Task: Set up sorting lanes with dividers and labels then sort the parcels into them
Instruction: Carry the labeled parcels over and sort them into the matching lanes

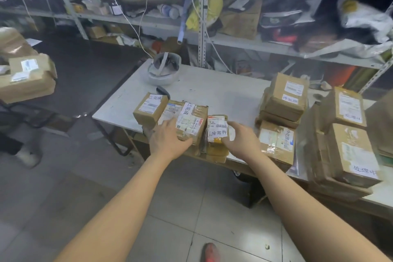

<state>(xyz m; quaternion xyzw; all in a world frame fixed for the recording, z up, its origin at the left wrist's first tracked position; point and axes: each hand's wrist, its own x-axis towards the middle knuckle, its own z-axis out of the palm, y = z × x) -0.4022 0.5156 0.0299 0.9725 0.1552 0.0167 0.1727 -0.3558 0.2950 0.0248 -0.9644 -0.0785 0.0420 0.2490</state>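
Observation:
Cardboard parcels with handwritten white labels stand in groups on a white table [223, 91]. My left hand [168, 138] grips the near edge of a taped parcel [191, 121] at the table's front left. Just left of it sits a smaller labelled box [150, 108]. My right hand [240, 138] holds the right side of a small stack of yellow-brown parcels [217, 134] with a white label on top. Two stacked boxes [285, 100] sit further right, above another taped parcel [276, 141]. Tall labelled stacks [348, 144] fill the right end.
A white helmet [163, 70] lies upside down at the table's far left corner. Metal shelving [204, 17] packed with bags and boxes runs behind the table. More parcels [27, 76] rest on a dark stand at the left. Grey tiled floor lies below.

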